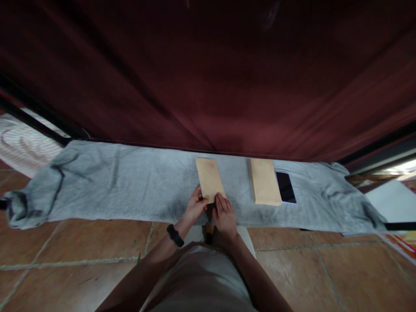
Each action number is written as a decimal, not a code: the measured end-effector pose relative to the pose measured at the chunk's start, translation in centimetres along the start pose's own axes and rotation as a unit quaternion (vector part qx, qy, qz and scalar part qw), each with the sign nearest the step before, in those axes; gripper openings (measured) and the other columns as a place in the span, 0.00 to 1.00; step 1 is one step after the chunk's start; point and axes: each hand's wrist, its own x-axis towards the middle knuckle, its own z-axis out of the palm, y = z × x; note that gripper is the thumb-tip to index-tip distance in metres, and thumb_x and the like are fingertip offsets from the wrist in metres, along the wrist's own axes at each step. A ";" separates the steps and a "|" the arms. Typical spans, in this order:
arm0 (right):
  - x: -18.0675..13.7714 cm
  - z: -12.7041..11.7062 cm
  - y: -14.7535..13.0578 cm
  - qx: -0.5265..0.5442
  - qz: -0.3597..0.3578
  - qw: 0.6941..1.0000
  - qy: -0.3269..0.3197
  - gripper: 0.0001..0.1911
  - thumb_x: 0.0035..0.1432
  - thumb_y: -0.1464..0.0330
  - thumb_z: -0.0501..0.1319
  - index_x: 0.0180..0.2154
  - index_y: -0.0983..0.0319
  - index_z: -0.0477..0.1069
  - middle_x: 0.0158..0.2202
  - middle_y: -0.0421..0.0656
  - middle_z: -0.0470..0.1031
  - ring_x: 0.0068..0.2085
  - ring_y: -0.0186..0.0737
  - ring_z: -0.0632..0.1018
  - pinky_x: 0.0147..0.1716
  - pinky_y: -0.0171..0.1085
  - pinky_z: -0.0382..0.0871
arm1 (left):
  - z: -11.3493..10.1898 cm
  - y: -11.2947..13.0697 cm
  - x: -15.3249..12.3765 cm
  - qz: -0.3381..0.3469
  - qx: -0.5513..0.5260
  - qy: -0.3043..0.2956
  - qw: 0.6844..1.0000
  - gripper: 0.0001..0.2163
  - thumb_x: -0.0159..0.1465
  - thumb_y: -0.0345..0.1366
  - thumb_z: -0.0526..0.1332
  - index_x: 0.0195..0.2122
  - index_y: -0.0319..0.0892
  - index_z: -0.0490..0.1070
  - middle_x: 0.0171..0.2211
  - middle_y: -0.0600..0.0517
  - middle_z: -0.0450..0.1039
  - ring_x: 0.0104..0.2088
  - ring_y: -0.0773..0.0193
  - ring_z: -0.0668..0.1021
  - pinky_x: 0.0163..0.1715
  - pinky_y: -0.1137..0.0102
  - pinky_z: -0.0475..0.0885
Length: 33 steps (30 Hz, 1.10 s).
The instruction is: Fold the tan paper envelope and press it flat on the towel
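Over the cloth [146,182], left of the stack [265,182], we do best to hold the paper [209,175] straight, our left hand [194,207] pinching its near left corner, our right hand [225,219] touching its near right, whether clamped we cannot tell

1. Dark red fabric [208,95] is rising wall-like beyond the long, grey-draped surface [146,182].
2. Brown floor tiles [107,240] are spreading underfoot, pale grout lines [81,263] running between them.
3. Over on the right, bright light [408,166] is showing.
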 end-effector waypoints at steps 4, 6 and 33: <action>1.6 -1.1 -0.3 0.088 0.086 0.991 0.048 0.24 0.67 0.72 0.49 0.59 0.56 0.72 0.60 0.48 0.75 0.55 0.47 0.79 0.52 0.44 0.75 | 1.7 1.9 -0.7 0.044 0.010 -0.049 0.998 0.27 0.59 0.38 0.66 0.61 0.41 0.67 0.29 0.55 0.75 0.23 0.68 0.74 0.23 0.74 0.68; 2.4 -1.7 0.0 0.206 0.150 0.963 0.086 0.16 0.67 0.68 0.52 0.47 0.57 0.77 0.50 0.48 0.80 0.48 0.45 0.81 0.48 0.42 0.76 | 2.2 2.4 -0.7 0.063 0.022 -0.048 0.997 0.25 0.63 0.42 0.65 0.60 0.42 0.69 0.32 0.53 0.75 0.29 0.65 0.77 0.28 0.72 0.71; -0.5 -1.9 2.4 0.090 -0.011 0.996 -0.019 0.22 0.71 0.68 0.51 0.62 0.62 0.70 0.64 0.52 0.71 0.65 0.49 0.71 0.65 0.53 0.65 | -1.6 0.0 2.4 0.049 0.386 -0.023 0.921 0.24 0.62 0.25 0.56 0.60 0.38 0.70 0.28 0.53 0.77 0.28 0.63 0.77 0.35 0.70 0.70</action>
